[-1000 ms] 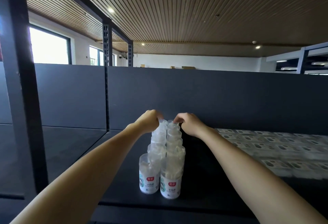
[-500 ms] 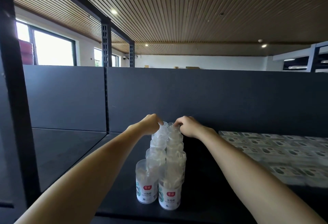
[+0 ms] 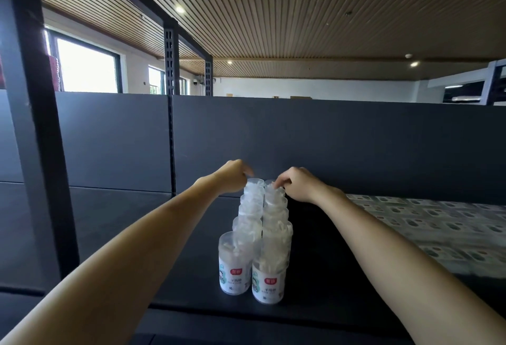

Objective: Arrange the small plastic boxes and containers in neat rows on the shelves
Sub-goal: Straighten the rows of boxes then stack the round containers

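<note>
Two rows of clear round plastic containers run from front to back on the dark shelf. The front left container and the front right container carry white labels with a red mark. At the back of the left row, my left hand curls its fingers over the rim of the far left container. My right hand pinches the rim of the far right container beside it. Both far containers stand close to the shelf's back panel.
Rows of small flat plastic boxes cover the right part of the shelf. A dark upright post stands at the near left, and another upright splits the back panel. The neighbouring shelf bay lies to the left.
Both hands stay at the far ends of the two rows. Their fingertips have drawn a little apart, and my view has shifted slightly.
</note>
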Motion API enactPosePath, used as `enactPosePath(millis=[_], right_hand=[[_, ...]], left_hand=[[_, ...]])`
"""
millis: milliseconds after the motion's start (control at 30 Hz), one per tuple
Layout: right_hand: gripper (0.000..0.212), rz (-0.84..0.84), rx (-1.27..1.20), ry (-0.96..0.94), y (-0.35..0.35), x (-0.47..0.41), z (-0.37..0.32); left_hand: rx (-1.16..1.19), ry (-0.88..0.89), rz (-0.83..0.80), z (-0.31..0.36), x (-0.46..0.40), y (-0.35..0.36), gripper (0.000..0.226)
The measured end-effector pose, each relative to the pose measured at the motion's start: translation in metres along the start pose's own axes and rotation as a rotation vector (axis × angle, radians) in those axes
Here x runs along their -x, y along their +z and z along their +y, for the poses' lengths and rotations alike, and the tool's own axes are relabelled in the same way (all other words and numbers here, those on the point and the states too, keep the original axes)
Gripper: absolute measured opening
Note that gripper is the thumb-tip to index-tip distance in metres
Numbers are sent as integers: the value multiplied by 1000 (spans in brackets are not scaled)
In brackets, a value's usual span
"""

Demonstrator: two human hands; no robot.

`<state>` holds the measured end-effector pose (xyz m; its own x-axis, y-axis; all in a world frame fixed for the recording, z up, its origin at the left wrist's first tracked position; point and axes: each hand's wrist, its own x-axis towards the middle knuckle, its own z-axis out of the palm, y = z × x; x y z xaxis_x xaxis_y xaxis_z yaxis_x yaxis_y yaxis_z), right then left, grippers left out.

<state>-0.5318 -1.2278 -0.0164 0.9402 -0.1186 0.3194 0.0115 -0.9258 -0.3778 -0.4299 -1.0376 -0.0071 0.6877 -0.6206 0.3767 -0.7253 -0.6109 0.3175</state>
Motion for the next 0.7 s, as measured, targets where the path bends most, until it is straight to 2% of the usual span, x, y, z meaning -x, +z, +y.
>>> enactPosePath(millis=[200,533,700], right_hand=[[53,-31,41,25,3,9,-8],[56,-54,20,48,5,19,-10],[33,10,-20,6,-3,28,-10]], left_hand=[[-79,10,-195,0,14,3,66],[-41,-14,-187,8,26,5,66],[-1,29,-131,13,33,-6,42]])
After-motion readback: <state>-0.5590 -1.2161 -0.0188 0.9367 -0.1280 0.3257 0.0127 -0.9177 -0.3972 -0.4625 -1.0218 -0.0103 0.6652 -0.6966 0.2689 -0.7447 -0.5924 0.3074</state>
